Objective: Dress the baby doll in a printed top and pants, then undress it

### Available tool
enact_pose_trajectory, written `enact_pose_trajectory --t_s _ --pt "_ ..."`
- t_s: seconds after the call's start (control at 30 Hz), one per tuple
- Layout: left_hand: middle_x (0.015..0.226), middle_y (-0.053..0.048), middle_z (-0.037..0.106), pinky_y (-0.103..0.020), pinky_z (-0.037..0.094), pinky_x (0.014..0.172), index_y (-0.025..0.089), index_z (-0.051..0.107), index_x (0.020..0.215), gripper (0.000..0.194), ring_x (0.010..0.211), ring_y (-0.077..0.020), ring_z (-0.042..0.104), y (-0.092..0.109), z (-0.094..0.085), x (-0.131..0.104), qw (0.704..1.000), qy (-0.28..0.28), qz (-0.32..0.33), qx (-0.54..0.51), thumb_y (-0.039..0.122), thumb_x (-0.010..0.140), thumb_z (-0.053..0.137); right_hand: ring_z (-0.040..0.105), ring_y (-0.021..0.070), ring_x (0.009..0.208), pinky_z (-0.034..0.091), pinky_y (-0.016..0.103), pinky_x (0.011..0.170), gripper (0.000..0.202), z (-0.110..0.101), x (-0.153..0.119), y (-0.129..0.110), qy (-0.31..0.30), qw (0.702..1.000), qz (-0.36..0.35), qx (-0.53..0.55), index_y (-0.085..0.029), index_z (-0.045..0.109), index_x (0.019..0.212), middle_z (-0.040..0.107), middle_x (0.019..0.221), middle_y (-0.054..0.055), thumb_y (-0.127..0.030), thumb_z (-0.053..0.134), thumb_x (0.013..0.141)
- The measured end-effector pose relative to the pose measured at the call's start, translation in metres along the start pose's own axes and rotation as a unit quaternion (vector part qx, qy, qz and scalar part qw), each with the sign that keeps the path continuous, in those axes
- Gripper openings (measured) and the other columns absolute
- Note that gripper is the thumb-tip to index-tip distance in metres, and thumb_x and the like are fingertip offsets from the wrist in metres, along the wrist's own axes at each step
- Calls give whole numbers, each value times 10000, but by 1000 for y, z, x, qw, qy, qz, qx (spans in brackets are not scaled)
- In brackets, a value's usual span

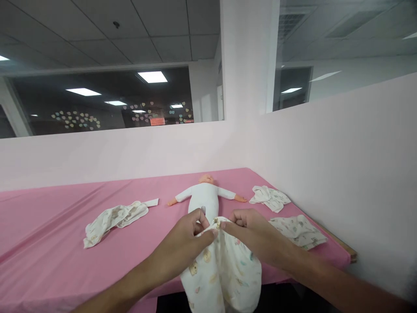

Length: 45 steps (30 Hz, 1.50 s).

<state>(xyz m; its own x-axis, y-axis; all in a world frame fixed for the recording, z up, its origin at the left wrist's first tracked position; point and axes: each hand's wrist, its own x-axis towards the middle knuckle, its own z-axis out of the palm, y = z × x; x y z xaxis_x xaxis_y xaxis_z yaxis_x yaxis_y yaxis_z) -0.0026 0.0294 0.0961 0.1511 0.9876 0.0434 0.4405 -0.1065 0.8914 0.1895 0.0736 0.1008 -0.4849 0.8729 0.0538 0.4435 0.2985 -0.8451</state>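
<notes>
A patterned white baby garment (239, 274) hangs down over the table's front edge, held up by its top. My left hand (192, 234) pinches its upper edge from the left. From the right, my right hand (249, 230) pinches the same edge, close to the other hand. Just beyond both hands a baby doll (204, 196) in a white long-sleeved suit lies on its back with arms spread. The doll's lower part is hidden behind the hands and the cloth.
Pink cloth (58, 226) covers the table. A crumpled white garment (114, 219) lies at the left. On the right are another crumpled white cloth (269, 198) and a patterned folded cloth (299, 231). A white wall (342, 161) borders the table's right side.
</notes>
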Motion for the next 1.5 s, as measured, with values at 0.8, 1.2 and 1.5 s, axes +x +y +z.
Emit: enact_pose_trajectory --t_s 0.8,1.2,1.5 --pt "771 40 595 -284 477 773 255 314 1448 567 727 -107 570 6 8 -1 985 -73 -34 -152 366 928 513 460 100 636 301 226 524 343 10 -10 0 1 990 -78 -118 -176 475 779 555 746 -8 -477 450 940" --pt "1429 -104 487 -425 340 1123 301 247 1516 731 1294 -233 488 -5 -7 -19 964 -111 -24 -240 423 894 608 469 107 644 324 236 558 114 -1 -14 -6 20 984 -112 -136 -174 518 784 554 743 -13 -107 427 793" --pt "1208 -120 647 -454 484 974 175 543 1264 569 1100 -269 616 -36 18 -3 956 -152 34 -248 325 761 763 592 124 683 409 205 542 413 -30 -11 -43 -6 992 -90 85 -232 601 1188 654 880 18 -185 555 780"
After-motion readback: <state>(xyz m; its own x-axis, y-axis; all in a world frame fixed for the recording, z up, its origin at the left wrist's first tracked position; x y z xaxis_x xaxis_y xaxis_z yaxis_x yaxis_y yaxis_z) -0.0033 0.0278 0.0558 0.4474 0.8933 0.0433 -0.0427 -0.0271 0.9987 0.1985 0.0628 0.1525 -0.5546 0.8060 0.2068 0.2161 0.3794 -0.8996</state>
